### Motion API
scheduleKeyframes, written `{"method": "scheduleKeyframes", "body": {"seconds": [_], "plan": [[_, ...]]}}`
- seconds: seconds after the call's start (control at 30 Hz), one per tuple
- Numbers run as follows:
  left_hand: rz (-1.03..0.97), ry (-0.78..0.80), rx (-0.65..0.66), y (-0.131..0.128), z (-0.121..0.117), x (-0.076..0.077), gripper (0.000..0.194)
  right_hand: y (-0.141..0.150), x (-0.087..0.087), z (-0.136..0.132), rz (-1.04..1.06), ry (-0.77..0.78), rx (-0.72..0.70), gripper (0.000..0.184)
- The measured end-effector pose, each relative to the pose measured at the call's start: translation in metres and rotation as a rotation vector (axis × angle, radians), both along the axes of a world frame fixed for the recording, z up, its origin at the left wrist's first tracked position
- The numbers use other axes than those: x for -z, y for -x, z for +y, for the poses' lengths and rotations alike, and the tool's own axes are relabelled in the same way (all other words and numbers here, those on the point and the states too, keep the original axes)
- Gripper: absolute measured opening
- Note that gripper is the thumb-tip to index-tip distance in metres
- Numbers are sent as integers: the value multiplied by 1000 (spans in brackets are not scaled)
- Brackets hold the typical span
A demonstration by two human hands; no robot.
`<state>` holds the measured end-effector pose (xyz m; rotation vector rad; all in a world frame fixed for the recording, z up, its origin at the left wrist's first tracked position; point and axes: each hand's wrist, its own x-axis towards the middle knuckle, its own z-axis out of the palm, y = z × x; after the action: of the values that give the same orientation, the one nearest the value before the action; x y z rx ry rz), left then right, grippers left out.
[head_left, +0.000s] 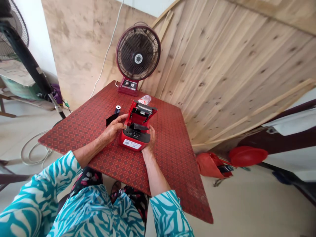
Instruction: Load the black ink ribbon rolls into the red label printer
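A small red and black printer point(133, 143), likely a label printer, sits on the table with its lid point(144, 109) raised. Dark film lies inside its opening, and a white label is stuck to its front. My left hand point(116, 127) grips the printer's left side, fingers along the upper edge. Around the right side wraps my right hand point(151, 140), its fingers partly hidden behind the body. Just beyond my left hand, a roll of black ribbon point(118, 109) stands on end, with a loose dark strip point(111, 119) beside it.
The printer rests on a red patterned table point(170, 144). Behind it lies a clear plastic bottle point(145, 99), and a dark red fan point(138, 58) stands at the far corner against wooden boards. A red basin point(248, 156) is off to the right; a coiled cable point(32, 154) lies on the floor left.
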<state>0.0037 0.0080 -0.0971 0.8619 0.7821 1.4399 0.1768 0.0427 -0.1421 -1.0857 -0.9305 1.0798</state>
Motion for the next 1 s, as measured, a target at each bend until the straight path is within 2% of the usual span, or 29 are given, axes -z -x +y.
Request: {"method": "scheduleKeyframes", "body": {"seconds": [0.1,0.2,0.3,0.37,0.43,0.53,0.63,0.73,0.8,0.93,1.0], "plan": [[64,-15,-15,3,-3,2,65,2,-4,-2,10,32,51,44],[233,-79,-89,8,-7,-3,53,3,-3,0,11,22,49,43],[458,-193,-186,14,-7,-20,34,4,2,5,40,8,50,43],[603,-275,-183,15,-1,-37,25,4,6,9,66,-4,42,41],[764,-354,-116,14,12,-55,19,5,7,11,84,-16,33,39],[1046,-424,66,6,37,-73,14,6,4,11,82,-37,25,37],[1333,-377,276,-4,62,-77,20,6,1,11,65,-60,27,38],[1562,-365,404,-11,79,-76,21,8,2,13,59,-87,26,39],[1675,-391,472,-14,86,-79,21,10,4,15,69,-102,19,39],[1830,-363,725,-19,86,-93,25,12,8,18,87,-116,19,38],[1913,-340,757,-22,82,-98,31,12,9,19,79,-125,25,37]]}}
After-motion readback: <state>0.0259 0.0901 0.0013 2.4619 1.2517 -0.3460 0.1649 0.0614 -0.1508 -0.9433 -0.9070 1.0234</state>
